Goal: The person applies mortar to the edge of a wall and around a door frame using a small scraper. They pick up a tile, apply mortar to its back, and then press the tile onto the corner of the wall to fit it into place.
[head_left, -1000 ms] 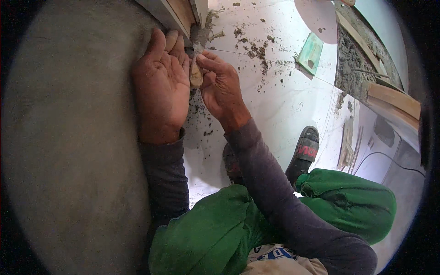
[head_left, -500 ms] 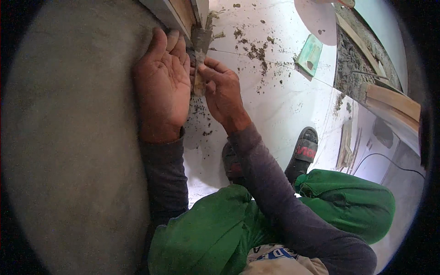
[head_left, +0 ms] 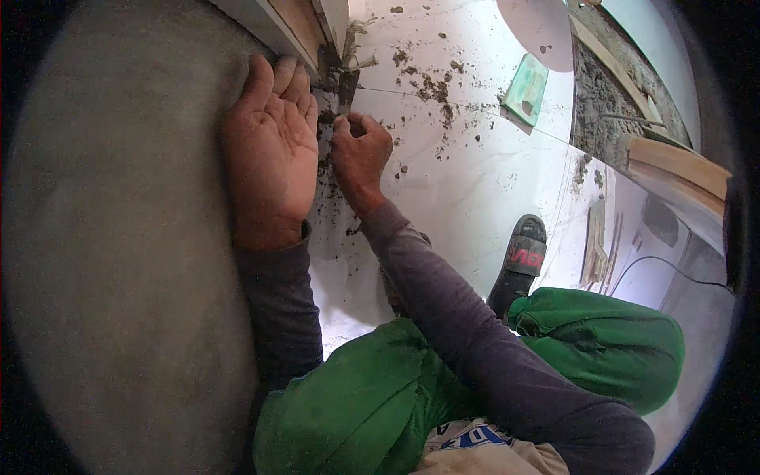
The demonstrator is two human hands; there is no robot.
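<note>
My left hand [head_left: 273, 146] lies palm up along the grey wall, its fingers loosely bent and apart. Nothing rests on the palm, and the fingertips reach the foot of a wooden frame [head_left: 297, 28]. To its right, my right hand [head_left: 362, 154] is closed in a pinch round the lower end of a narrow flat strip [head_left: 347, 89] smeared with mortar. The strip points away from me toward the frame's bottom corner. Whether it is a scraper blade or a scrap of wood I cannot tell, since the fingers cover its near end.
Crumbs of mortar [head_left: 435, 89] are scattered over the white floor tiles [head_left: 451, 206]. A green block [head_left: 526, 89] lies farther right, before a strip of rough mortar [head_left: 594, 103] with boards. A grey wall [head_left: 119, 237] borders my left side. A dark cable [head_left: 673, 261] curves at the right.
My right hand has shifted slightly left and turned, covering the strip's near end that showed before. The left hand stays palm up, while the whole view has shifted a little.
</note>
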